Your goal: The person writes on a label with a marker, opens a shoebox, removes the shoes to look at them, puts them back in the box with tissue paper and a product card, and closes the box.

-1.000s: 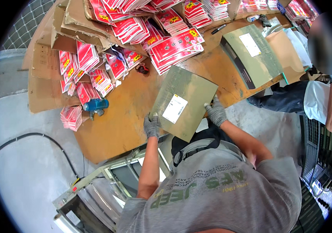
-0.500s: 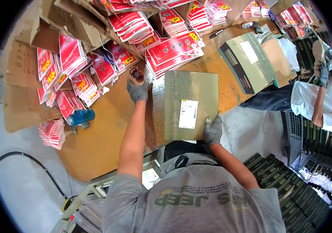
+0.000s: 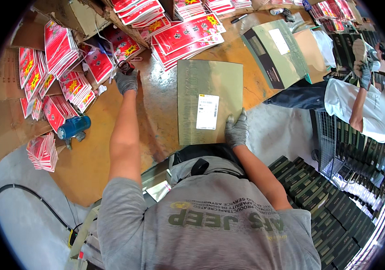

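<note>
A flat olive-green box [image 3: 187, 114] with a white label [image 3: 207, 112] lies on the brown table in front of me. My right hand [image 3: 237, 130], in a grey glove, grips its near right edge, thumb on top. Off to the left, my gloved left hand [image 3: 126, 83] is closed around a small dark-red round thing [image 3: 126, 67] that looks like a roll of tape. Beside that hand are red printed packets [image 3: 99, 65]. Beyond the box lies another stack of red packets [image 3: 185, 33].
At left, a cardboard carton [image 3: 7, 121] holds red packets, with a blue bottle [image 3: 74, 127] near it. Another green box [image 3: 273, 51] and a black marker [image 3: 239, 18] are at far right. A co-worker in a white shirt [image 3: 352, 105] stands right, near stacked dark boxes [image 3: 323, 202].
My left hand has moved left, away from the box and closer to the red packets, still with the round thing. My right hand stays on the box's edge. The whole view has shifted.
</note>
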Demonstrator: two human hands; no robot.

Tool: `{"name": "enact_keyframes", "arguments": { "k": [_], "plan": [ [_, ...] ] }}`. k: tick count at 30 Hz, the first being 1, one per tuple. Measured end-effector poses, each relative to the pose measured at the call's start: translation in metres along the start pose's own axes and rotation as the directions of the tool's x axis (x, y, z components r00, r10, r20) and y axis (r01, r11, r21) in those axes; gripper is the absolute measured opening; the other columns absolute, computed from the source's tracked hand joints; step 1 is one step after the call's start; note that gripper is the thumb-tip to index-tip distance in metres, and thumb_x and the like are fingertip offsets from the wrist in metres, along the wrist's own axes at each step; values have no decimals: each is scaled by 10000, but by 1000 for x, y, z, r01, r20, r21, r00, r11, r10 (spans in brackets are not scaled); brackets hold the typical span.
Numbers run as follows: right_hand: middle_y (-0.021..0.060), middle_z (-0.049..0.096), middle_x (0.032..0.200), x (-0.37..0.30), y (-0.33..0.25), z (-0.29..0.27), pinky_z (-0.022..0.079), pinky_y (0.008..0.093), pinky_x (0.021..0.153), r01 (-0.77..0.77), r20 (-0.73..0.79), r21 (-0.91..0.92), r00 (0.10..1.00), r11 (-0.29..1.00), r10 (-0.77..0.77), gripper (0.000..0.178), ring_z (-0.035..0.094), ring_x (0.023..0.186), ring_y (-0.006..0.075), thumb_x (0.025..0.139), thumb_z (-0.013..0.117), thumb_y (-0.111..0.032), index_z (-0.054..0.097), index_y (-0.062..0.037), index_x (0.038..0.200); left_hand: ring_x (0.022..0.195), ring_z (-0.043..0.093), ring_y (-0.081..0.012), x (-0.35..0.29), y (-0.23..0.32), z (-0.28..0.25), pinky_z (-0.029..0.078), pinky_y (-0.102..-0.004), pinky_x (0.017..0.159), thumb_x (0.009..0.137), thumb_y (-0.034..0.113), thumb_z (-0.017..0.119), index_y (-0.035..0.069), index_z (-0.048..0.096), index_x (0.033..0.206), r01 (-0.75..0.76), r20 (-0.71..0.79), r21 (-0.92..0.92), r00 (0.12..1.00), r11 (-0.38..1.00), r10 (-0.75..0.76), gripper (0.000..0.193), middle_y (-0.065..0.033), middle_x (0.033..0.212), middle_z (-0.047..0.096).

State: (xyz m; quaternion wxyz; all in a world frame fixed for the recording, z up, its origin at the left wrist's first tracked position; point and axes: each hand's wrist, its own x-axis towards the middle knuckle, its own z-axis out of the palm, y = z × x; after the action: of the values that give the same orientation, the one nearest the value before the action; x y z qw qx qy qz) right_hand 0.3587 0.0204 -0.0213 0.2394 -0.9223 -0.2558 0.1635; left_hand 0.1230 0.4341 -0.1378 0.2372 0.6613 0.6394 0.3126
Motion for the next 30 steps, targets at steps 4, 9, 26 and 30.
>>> {"name": "enact_keyframes", "arguments": {
  "k": [4, 9, 26, 30],
  "plan": [
    [351, 561, 1323, 3, 4, 4, 474, 486, 1022, 35, 11, -14, 999, 999, -35, 696, 587, 1191, 477, 981, 545, -361, 356, 95, 1471, 1207, 571, -377, -57, -12, -7, 450, -437, 1044, 785, 316, 806, -18, 567, 1309, 142, -5, 239, 989, 961, -145, 665, -255, 1276, 603],
    [369, 488, 1390, -3, 7, -1, 441, 484, 1064, 35, 3, -12, 999, 999, -35, 761, 541, 1252, 475, 958, 575, -323, 277, 107, 1511, 1132, 601, -296, -206, 60, -54, 455, -411, 1005, 1029, 482, 519, -39, 573, 1298, 208, 460, -124, 878, 970, -130, 589, -190, 1201, 649],
    [301, 536, 1280, 25, 36, -18, 493, 506, 969, 483, 91, -187, 876, 855, -474, 753, 580, 1147, 454, 907, 586, -357, 338, 38, 1498, 1256, 547, -384, -343, 88, -84, 394, -441, 1088, 1036, 454, 501, -33, 489, 1382, 386, 748, -376, 663, 842, 31, 597, -262, 1322, 588],
    [304, 535, 1294, 25, 32, -24, 478, 496, 1004, 469, 123, -132, 882, 873, -455, 754, 574, 1181, 443, 898, 600, -314, 340, 68, 1493, 1235, 582, -394, -339, 106, -85, 431, -436, 1062, 1033, 430, 528, -31, 521, 1361, 423, 744, -204, 653, 883, -141, 566, -264, 1314, 613]
  ]
}}
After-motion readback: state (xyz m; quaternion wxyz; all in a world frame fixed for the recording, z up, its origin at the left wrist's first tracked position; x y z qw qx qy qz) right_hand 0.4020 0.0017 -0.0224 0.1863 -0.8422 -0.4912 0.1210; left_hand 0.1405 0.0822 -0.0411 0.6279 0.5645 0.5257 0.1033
